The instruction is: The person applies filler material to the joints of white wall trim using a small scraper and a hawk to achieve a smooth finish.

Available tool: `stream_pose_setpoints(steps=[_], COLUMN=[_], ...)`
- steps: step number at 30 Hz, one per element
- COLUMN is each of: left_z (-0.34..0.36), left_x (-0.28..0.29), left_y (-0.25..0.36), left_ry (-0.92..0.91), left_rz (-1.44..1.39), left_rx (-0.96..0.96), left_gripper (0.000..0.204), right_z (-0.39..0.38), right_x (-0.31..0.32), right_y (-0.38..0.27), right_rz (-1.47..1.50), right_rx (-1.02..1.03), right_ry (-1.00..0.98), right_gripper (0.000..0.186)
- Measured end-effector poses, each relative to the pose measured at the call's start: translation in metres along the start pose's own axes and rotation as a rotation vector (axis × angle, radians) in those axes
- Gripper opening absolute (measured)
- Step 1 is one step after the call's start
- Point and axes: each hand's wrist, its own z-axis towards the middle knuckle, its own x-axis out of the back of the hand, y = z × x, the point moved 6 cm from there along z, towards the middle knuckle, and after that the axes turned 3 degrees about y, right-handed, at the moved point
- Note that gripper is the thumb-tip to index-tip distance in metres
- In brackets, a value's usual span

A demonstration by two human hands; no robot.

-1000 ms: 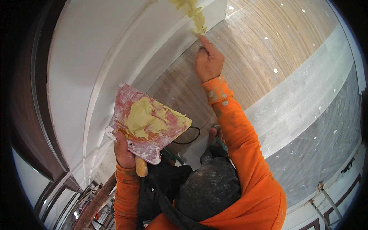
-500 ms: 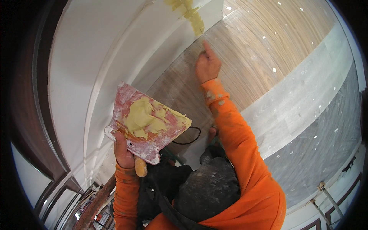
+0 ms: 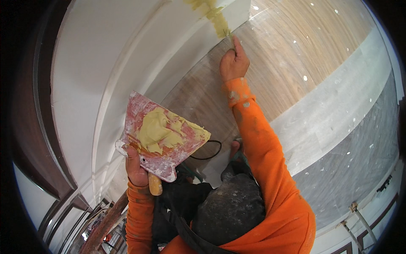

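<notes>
My left hand [image 3: 136,167] grips a red, putty-smeared board [image 3: 185,149] by its near edge, thumb on top. A thick mound of yellow putty [image 3: 157,130] lies on it. A rounded wooden handle [image 3: 155,184] sticks out below the board beside this hand; what it joins is hidden. My right hand [image 3: 235,63] reaches far forward, fingers curled and index finger stretched along a slim putty knife [image 3: 229,35], mostly hidden by the hand. The knife's tip is at the lower end of a yellow putty strip [image 3: 216,20] on the white wall moulding.
White moulded wall [image 3: 127,63] curves along the left. Wood-look panels [image 3: 292,55], spotted with white dabs, spread to the right beside grey ones [image 3: 351,148]. A black cable loop [image 3: 215,149] lies past the board. Metal legs [image 3: 363,222] stand at lower right.
My right hand has moved slightly up and to the right, and the knife's tip now shows at the putty strip. My left hand and the board stay nearly still.
</notes>
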Motion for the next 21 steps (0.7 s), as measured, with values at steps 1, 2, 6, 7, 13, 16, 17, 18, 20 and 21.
stream_pose_setpoints(steps=[1,2,6,7,13,16,17,18,20,21], left_z=[0.000,0.000,0.003,0.002,0.002,-0.001,-0.001,-0.001,-0.002,-0.003], left_x=[0.003,0.006,0.001,0.002,-0.002,0.016,0.016,0.016,0.016,0.017], left_y=[0.000,-0.001,0.000,0.000,0.001,0.009,0.009,0.009,0.009,0.009], left_ry=[0.002,0.008,0.004,0.005,-0.019,-0.025,-0.023,-0.022,-0.014,-0.010], left_rz=[0.012,0.021,0.051,0.057,0.040,0.050,0.064,0.054,0.032,0.024], left_rx=[-0.005,-0.011,-0.011,-0.012,0.010,0.005,0.003,0.004,0.002,0.003], left_gripper=[0.059,0.060,0.060,0.060,0.059,0.059,0.059,0.059,0.059,0.059], right_z=[0.002,0.002,-0.019,-0.028,-0.004,0.005,0.007,0.004,-0.008,-0.014], right_x=[-0.006,-0.016,-0.040,-0.041,0.004,-0.009,-0.014,-0.018,-0.024,-0.026], right_y=[-0.003,-0.004,-0.007,-0.002,0.021,0.007,0.004,0.000,-0.007,-0.007], right_rz=[0.029,0.058,-0.028,-0.027,-0.051,0.128,0.210,0.125,-0.043,-0.034], right_rx=[0.012,0.023,0.383,0.408,0.060,0.003,0.003,0.039,0.111,0.132], right_ry=[0.023,0.041,0.237,0.176,0.002,0.075,0.080,0.087,0.095,0.019], right_gripper=[0.044,0.045,0.047,0.046,0.043,0.041,0.041,0.040,0.040,0.040])
